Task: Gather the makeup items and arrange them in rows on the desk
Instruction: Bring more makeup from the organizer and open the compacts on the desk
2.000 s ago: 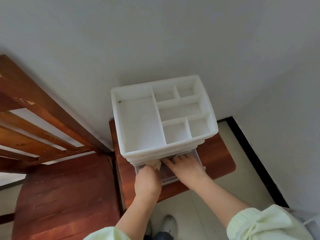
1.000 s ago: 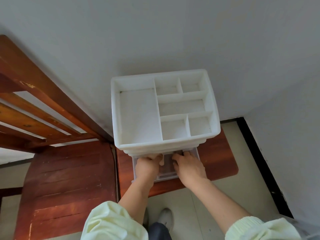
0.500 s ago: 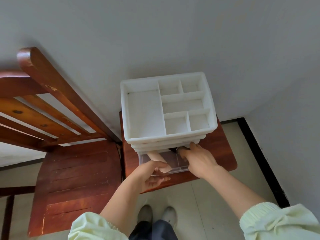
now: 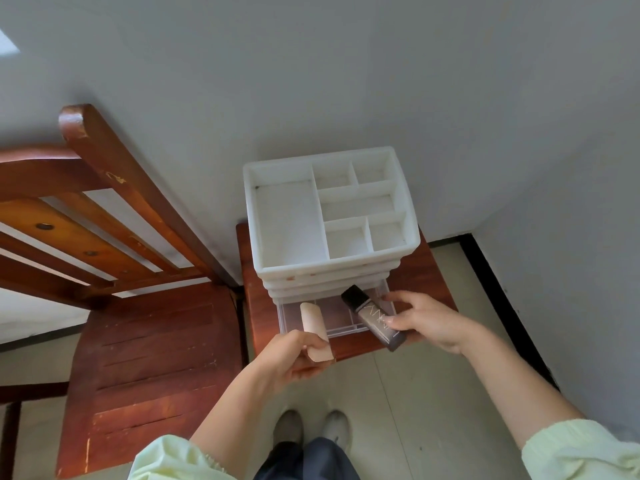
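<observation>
Head view: the left grip [image 4: 294,355] curls round a beige stick [image 4: 313,322] and the right grip [image 4: 426,318] pinches a dark-capped foundation bottle [image 4: 372,315]. Both items are over the open clear drawer [image 4: 343,330] of the white organizer [image 4: 252,216], near the wooden stool's [image 4: 429,271] front edge. They are likely held free for carrying to the desk, which is out of view.

The left arm [image 4: 235,403] and the right arm [image 4: 512,382] both reach forward, bare below the pale sleeves. The left grip [image 4: 294,355] has its fingers curled round the near end of a beige tube [image 4: 313,327], which sticks out past them. The right grip [image 4: 431,320] is to the right of the left grip and a bit farther out. It pinches a foundation bottle [image 4: 375,318], whose black cap points away to its left. The two grips do not touch.
</observation>
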